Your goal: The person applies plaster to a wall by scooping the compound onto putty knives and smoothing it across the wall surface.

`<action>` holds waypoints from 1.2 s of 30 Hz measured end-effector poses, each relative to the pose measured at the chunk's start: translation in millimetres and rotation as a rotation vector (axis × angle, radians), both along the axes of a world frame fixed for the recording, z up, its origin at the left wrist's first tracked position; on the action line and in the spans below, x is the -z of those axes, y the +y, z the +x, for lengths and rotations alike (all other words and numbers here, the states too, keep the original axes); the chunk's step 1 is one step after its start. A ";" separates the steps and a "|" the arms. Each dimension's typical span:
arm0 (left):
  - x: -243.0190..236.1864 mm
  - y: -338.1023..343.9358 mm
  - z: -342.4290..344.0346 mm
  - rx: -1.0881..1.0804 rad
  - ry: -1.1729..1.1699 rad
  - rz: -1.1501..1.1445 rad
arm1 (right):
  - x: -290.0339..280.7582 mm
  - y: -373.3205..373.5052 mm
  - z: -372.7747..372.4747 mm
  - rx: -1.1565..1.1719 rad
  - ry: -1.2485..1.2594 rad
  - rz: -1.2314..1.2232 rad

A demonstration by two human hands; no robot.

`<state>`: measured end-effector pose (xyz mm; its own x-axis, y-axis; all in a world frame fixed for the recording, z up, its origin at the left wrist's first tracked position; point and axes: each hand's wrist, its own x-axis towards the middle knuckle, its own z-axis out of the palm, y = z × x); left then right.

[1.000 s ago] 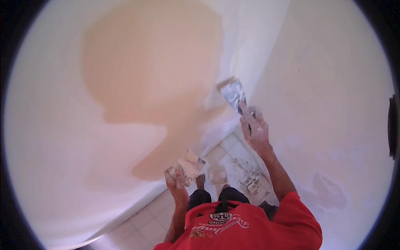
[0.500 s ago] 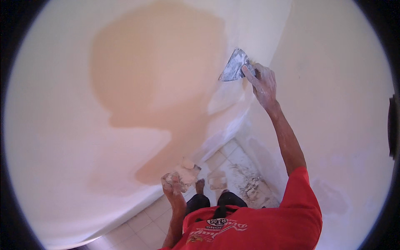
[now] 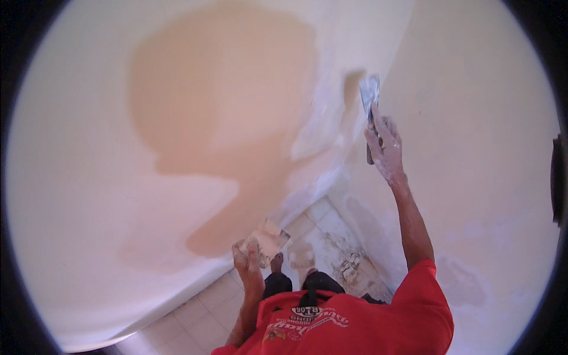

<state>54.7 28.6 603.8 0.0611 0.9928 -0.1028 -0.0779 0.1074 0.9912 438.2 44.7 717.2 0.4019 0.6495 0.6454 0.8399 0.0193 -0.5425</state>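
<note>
My right hand (image 3: pixel 384 145), dusted with white, grips a putty knife (image 3: pixel 369 89) by its handle. The blade is turned nearly edge-on near the corner of two pale walls and casts a shadow beside it; whether it touches the wall is unclear. Low on the left, my left hand (image 3: pixel 248 257) has its fingers wrapped round a second flat scraper (image 3: pixel 272 236), which carries pale putty. A large shadow of my head and arm lies on the left wall (image 3: pixel 83 177).
The right wall (image 3: pixel 485 148) has patchy white areas. Below are a tiled floor (image 3: pixel 207 322) with a heap of pale debris (image 3: pixel 349 266) along the right wall, and my bare foot (image 3: pixel 277 263) under the red shirt (image 3: pixel 337 325).
My right hand rose with the knife, then shifted right and slightly down as the blade turned from broad face to edge-on. My left hand moved only slightly.
</note>
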 end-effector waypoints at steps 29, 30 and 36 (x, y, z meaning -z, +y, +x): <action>-43.4 6.6 18.8 0.086 -0.185 0.211 | -9.9 -139.4 -117.5 -0.234 -0.233 -0.353; -52.2 5.3 18.5 0.065 -0.147 0.227 | -26.8 -140.3 -123.9 -0.268 -0.394 -0.369; -43.5 7.3 17.8 0.043 0.048 0.323 | -35.3 -123.6 -159.5 -0.250 -0.604 -0.502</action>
